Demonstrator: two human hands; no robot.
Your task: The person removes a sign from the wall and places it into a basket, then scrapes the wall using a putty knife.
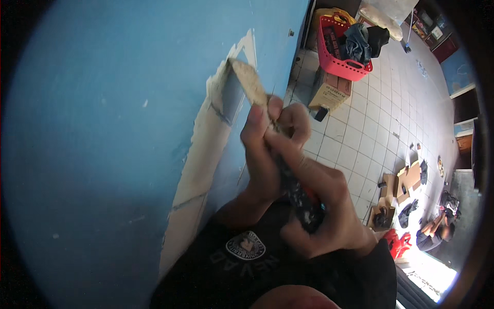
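Note:
A putty knife with a pale, crusted blade [247, 80] and a stained dark handle [303, 206] slants up toward the blue wall [113, 144]. My right hand [329, 201] wraps round the handle, with its index finger stretched along the tool. My left hand [260, 159] is closed round the lower part of the blade, thumb pointing up. The blade's far end lies at the upper part of a bare, pale strip [193, 180] with ragged paint edges; whether it touches the wall I cannot tell. Dark crack lines cross the strip.
A pink basket [342, 67] of clothes stands on a cardboard box [332, 92] on the white tiled floor [360, 134]. Open cardboard boxes [406, 180] and a red bag [397, 243] lie at the right. Another person [435, 232] sits low near the bright doorway.

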